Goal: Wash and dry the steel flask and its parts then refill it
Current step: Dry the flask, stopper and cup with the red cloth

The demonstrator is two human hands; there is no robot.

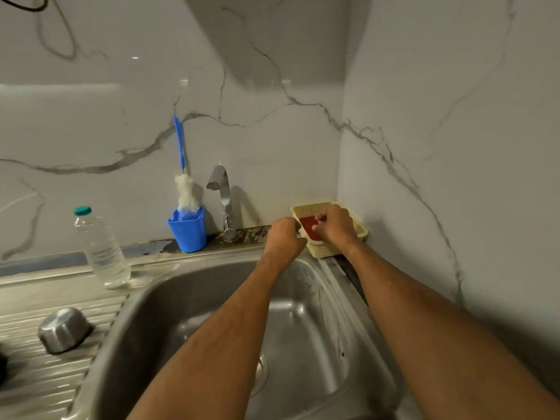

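Both arms stretch over the sink [212, 298] toward one o'clock. The left hand [283, 237] and right hand [335, 224], fingers curled, reach the cream basket [360, 230]; whether they grip the red pad [309, 230] is unclear. A steel cap [63, 330] sits upturned at nine o'clock.

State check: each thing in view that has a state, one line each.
tap: off, no water running
water bottle: upright, green cap on
steel cup: upside down on the drainboard
bottle brush: standing head-down in the blue holder
basket: in the corner, holding a red pad
left hand: fingers curled at the basket edge
right hand: pinching the red pad
sink: no standing water
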